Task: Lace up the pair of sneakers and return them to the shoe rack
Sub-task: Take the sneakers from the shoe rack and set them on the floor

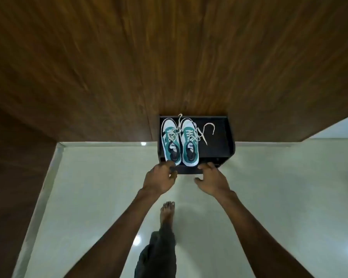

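- A small black shoe rack stands against a brown wood-grain wall, its top shelf facing up toward the camera
- The pair of sneakers sits on that top shelf, toward its left side, toes pointing at the wall and heels toward the person
- The left sneaker and the right sneaker lie side by side, just beside each other; both are white and teal with dark insoles
- Pale laces are threaded through the eyelets of both shoes, but the ends are loose: one long end trails off the right sneaker across the bare dark shelf to the right, and another loops up near the toes
- The left hand is at the front edge of the rack just below the left sneaker's heel, fingers curled with the tips close to or on the edge; whether they grip anything cannot be told
- The right hand is at the rack's front edge just below and right of the right sneaker's heel, fingers spread apart and bent, thumb out to the left, holding nothing
- Both bare forearms reach forward from the bottom of the view
- A bare foot rests on the glossy pale floor between the arms, with a dark trouser leg behind it
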